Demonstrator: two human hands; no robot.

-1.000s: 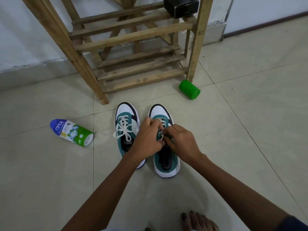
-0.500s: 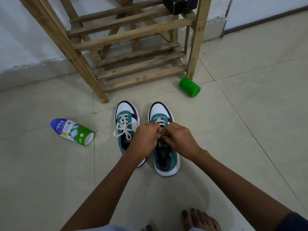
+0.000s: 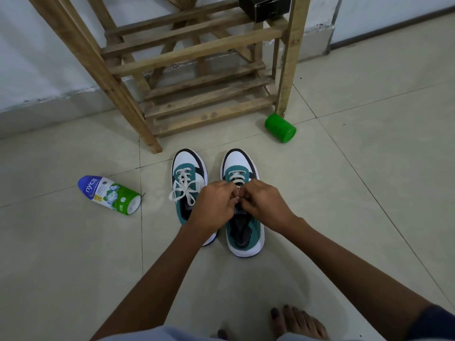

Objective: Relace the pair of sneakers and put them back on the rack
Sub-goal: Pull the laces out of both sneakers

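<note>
In the head view, both hands are meeting over the right sneaker (image 3: 242,205), which is standing on the tiled floor (image 3: 344,193) with its toe pointing away from the person. The left hand (image 3: 216,205) is curling its fingers and pinching the white lace (image 3: 236,180) at the middle of the shoe; the right hand (image 3: 262,204) is doing the same from the other side, its fingertips almost touching those of the left. The lace ends themselves are hiding between the fingers.

The left sneaker (image 3: 188,178) is sitting just beside the left hand, partly under its wrist, with its lace tied in a bow. The two shoes are standing side by side, close but apart.

Beyond the hands, the wooden rack (image 3: 197,94) is standing against the wall, a black box (image 3: 264,6) resting on an upper slat. A green cup (image 3: 280,127) is lying on its side beyond the right hand, by the rack's leg. A bottle (image 3: 109,194) is lying on the floor well to the left of the left hand. A bare foot (image 3: 299,323) is showing near the bottom edge.
</note>
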